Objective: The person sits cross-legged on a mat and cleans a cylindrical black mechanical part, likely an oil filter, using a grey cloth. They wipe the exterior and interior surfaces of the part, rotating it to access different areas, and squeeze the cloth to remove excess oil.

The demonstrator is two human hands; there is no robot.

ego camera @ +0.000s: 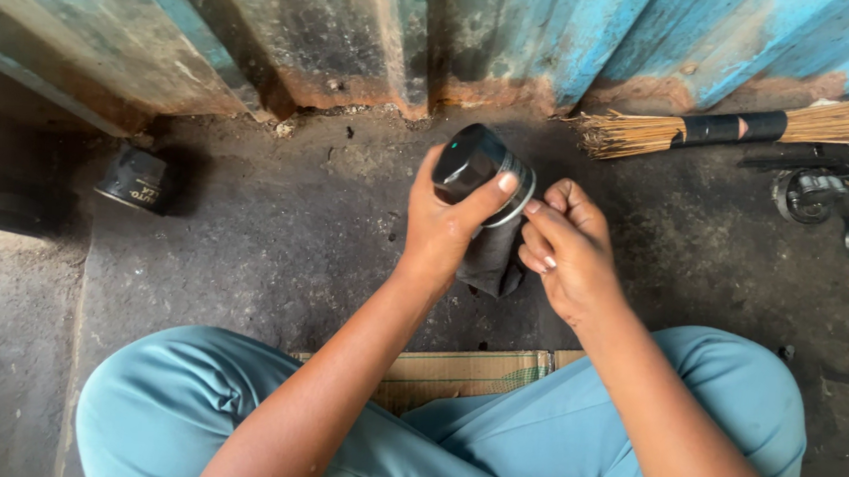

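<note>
Nearest the camera, the person's knees in light blue trousers (234, 404) spread to either side, with a flattened piece of cardboard (455, 370) lying on the floor between them. Above the cardboard, both forearms reach forward over the dark, stained concrete floor (276, 228).

The left hand (445, 225) grips a black cylindrical canister (479, 168) with a metal rim, held up off the floor; its fingers (492, 191) wrap around the body, the thumb pressed along the side. Just to the right of the canister, the right hand (568, 249) is curled in a loose fist, fingers narrow, pinching a dark cloth (493, 258) that hangs below the canister and touches its underside.

Well to the left of the canister, a second black canister (137, 181) lies on the floor close to the wall. To the right of the held canister, farther back, a straw broom (751, 127) bound with black tape lies along the floor, and beyond its head sit grey metal engine parts (845, 213). Behind everything stands a rusted blue corrugated metal wall (409, 28).
</note>
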